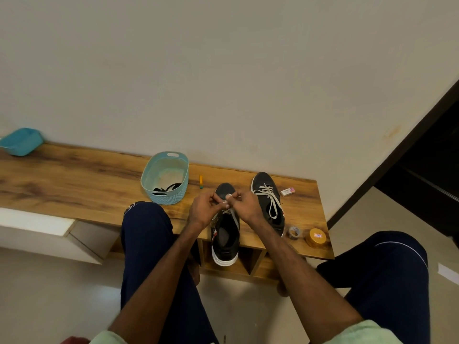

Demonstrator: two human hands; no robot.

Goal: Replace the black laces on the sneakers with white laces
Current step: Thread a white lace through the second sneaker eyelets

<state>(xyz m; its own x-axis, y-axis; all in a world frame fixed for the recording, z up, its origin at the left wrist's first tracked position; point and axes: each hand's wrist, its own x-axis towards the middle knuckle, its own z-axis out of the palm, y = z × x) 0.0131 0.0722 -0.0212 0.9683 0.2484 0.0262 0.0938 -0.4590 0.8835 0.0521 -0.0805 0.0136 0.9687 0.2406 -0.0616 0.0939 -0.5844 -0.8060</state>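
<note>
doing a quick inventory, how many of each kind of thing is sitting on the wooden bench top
Sneakers: 2, one being laced, one already laced in white
Baskets: 2, light blue and teal
Small box: 1
Tape roll: 1
Round yellow tin: 1
Small orange stick: 1
Total: 8

I count two black sneakers [225,234] [269,202], two blue baskets [165,178] [21,141], two tape rolls [294,232] [316,237], one eraser [287,191], one marker [201,181].
</note>
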